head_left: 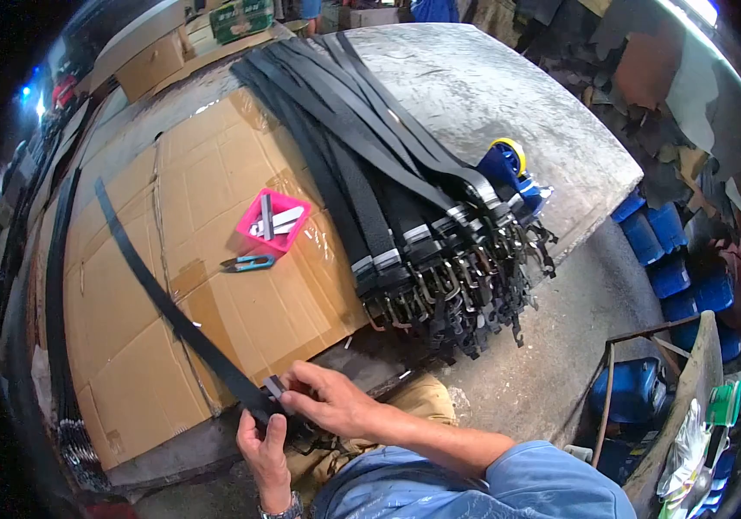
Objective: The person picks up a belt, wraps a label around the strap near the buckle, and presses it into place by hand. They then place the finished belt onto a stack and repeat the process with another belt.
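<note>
A long black belt (184, 324) runs diagonally across the cardboard to the table's front edge. My left hand (266, 454) is closed around its near end, thumb up. My right hand (331, 402) pinches a small grey flat strip (274, 387) against the belt just above my left thumb. Dark parts at the belt's end are partly hidden between my hands. On the cardboard beyond stands a pink box (277, 246) holding white and grey strips. Blue-handled thread snips (247, 264) lie beside it.
Many black belts (344, 147) lie stacked at right, their metal buckles (465, 285) hanging over the front edge. A blue tape dispenser (507, 164) stands beside them. More belts (57, 303) lie at far left. Cardboard (128, 346) covers the table. Blue containers (634, 389) stand at right.
</note>
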Demonstrator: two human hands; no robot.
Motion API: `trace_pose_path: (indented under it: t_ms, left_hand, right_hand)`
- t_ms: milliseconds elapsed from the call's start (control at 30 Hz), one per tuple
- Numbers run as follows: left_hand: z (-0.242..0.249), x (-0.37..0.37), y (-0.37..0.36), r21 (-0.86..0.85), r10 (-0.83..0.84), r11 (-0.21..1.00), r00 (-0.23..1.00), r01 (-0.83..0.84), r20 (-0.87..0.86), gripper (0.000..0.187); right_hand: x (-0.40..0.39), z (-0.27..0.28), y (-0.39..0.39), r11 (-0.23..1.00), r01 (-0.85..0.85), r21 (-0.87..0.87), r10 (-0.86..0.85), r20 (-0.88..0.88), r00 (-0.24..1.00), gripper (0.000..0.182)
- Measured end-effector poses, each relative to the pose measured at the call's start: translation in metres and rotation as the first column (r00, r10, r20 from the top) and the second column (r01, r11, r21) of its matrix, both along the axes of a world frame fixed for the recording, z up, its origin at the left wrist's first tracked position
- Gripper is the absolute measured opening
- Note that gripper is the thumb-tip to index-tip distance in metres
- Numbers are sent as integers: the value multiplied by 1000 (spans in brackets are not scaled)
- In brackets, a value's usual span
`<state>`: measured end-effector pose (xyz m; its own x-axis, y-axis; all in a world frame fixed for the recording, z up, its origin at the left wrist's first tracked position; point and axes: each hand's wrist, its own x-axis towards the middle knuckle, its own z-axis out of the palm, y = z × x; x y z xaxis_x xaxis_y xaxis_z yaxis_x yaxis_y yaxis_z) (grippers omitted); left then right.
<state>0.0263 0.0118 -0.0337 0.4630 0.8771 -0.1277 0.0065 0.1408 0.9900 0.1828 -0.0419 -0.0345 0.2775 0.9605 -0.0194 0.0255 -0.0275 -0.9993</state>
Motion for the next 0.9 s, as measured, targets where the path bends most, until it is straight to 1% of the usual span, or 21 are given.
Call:
trace_pose_path:
  t_ms: [33,100,133,200,233,267,300,333,367,433,467,500,533,567,633,700,733,767,800,833,900]
  left_hand:
    - [0,-1,1,2,-10,1000,1000,10,6,44]
    - [1,-3,2,48,-55,997,998,55,10,42]
    - [0,-1,0,11,-7,1000,1000,7,19,37]
    - [-3,-5,0,-3,22,1000,999,-22,34,34]
    - [-4,-6,0,-21,52,998,997,-51,49,32]
    - [-2,-3,-2,-13,77,997,996,-76,48,28]
    - [-3,-4,-2,-13,75,997,996,-75,51,28]
    - [-4,-5,0,10,60,998,997,-61,47,27]
    - [-4,-5,-1,32,51,998,998,-52,41,27]
    - [-2,-5,-1,96,49,994,998,-45,-42,26]
    - [-10,-8,1,76,55,996,996,-50,-68,22]
    - [-5,-8,0,92,24,996,996,-16,-87,16]
    - [-5,-8,-1,51,25,998,994,-20,-109,11]
    - [-6,-9,-1,62,7,998,993,0,-118,11]
    - [-6,-9,-2,43,-4,999,1000,5,-13,15]
    - [-4,-9,-1,-50,-37,998,996,41,86,32]
    - [-11,-12,0,-24,-59,998,991,62,119,35]
    - [-12,-13,-1,-33,-63,997,991,67,121,36]
    - [-12,-14,-1,-32,-64,997,992,68,109,38]
    - [-12,-15,-2,-31,-76,996,992,80,102,39]
    - [-10,-15,-2,-38,-87,995,991,91,101,40]
  right_hand:
    - [-4,-1,2,1000,-1,25,3,-93,996,18]
    - [-11,-6,7,1000,3,31,1,-129,992,21]
    - [-15,-10,8,999,6,34,-2,-128,992,21]
    - [-18,-12,10,999,-31,41,32,-27,999,25]
    - [-18,-13,10,999,-28,43,29,-25,999,25]
    - [-15,-9,9,999,-51,-12,51,-1,999,28]
    - [-12,-6,8,995,-73,-68,74,21,997,31]
    - [-9,-4,7,995,-74,-68,76,23,997,31]
    - [-5,-2,7,999,-37,-18,38,48,998,35]
    - [-5,-10,11,997,21,79,-28,97,995,41]
    - [-3,-15,13,993,38,108,-57,178,982,36]
    - [-1,-15,14,989,41,140,-74,243,967,30]
    - [2,-9,13,997,29,72,-46,242,969,26]
    - [7,-4,12,1000,7,6,-9,244,970,23]
    - [11,-8,11,1000,21,-1,-20,215,977,26]
    - [16,-7,9,996,52,-71,-45,101,994,21]
    - [15,-10,9,997,48,-58,-50,-46,998,17]
    - [14,-10,10,997,58,-47,-66,-185,981,13]
    - [13,-7,9,995,56,-78,-69,-184,980,8]
    - [10,-5,9,995,45,-86,-60,-188,980,8]
    - [6,-4,8,991,38,-125,-54,-128,990,8]
